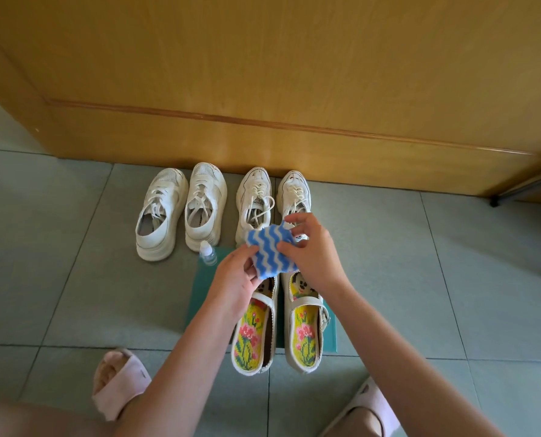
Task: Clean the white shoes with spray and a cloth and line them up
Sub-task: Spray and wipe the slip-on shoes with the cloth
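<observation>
**Friend:** What could go wrong from here?

**Me:** Mostly the cloth (270, 249). I hold it in the air over the toes of the strap shoes (303, 326), spread between both hands. The fingers (250, 269) of my left hand (234, 279) are clamped on its lower left edge. The thumb and fingers of my right hand (313, 250) are clamped on its right edge. If one pinch slips, I reckon it drops to the floor (73, 279), picks up grit and smears the white sneakers (204, 206).

**Friend:** And the spray?

**Me:** The bottle (208, 253) stands upright on the floor, just beside the heel of the second sneaker and at the corner of the green mat (199, 294). It sits close under my left hand, so a careless reach could tip it. The loose laces (267, 209) on the third sneaker might also snag the cloth.

**Friend:** Any brand you can read?

**Me:** Barely. The tongue of that third sneaker has dark letters, and I make out something like "HON", not the whole word. A dark mark inside the second sneaker is too small to read. I see no writing on the bottle.
</observation>
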`<state>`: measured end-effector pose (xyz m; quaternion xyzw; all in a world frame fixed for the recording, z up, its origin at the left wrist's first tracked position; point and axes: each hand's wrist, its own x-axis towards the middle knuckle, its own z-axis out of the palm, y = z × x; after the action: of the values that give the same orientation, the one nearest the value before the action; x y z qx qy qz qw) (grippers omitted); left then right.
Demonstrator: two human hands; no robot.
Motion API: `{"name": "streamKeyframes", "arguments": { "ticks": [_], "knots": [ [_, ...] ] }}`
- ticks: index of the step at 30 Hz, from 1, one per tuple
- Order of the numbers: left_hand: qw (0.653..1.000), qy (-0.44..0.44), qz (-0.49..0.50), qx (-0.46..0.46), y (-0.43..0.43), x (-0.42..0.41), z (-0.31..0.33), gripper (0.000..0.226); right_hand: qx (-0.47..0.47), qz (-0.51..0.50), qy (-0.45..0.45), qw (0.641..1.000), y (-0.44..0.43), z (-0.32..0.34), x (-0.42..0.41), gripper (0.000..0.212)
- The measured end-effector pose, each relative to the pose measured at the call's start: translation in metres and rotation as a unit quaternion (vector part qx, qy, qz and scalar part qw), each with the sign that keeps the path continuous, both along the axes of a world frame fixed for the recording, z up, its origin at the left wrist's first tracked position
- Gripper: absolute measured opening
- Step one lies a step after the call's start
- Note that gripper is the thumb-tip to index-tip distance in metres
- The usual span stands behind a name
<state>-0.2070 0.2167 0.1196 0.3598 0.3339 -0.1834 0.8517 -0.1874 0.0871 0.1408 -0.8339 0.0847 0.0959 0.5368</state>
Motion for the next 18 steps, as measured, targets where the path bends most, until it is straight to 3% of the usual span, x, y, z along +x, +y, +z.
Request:
{"name": "streamKeyframes", "arguments": {
  "ticks": [7, 10, 14, 18],
  "knots": [
    [0.997, -0.008, -0.018, 0.079, -0.001, 0.0, 0.001, 0.014, -0.069, -0.003, -0.002, 0.998, -0.004, -0.008, -0.002, 0.036],
    [0.996, -0.003, -0.026, 0.086, 0.0, -0.001, 0.0, 0.018, 0.026, -0.02, 0.066, 0.997, -0.008, -0.017, -0.001, 0.042],
    [0.996, -0.016, -0.051, 0.074, 0.001, -0.001, -0.001, 0.016, 0.157, 0.049, 0.205, 0.965, -0.015, -0.024, -0.004, 0.054],
    [0.994, -0.026, -0.067, 0.081, -0.001, -0.001, -0.002, 0.015, 0.24, 0.024, 0.245, 0.939, -0.025, -0.026, -0.001, 0.042]
  ]
}}
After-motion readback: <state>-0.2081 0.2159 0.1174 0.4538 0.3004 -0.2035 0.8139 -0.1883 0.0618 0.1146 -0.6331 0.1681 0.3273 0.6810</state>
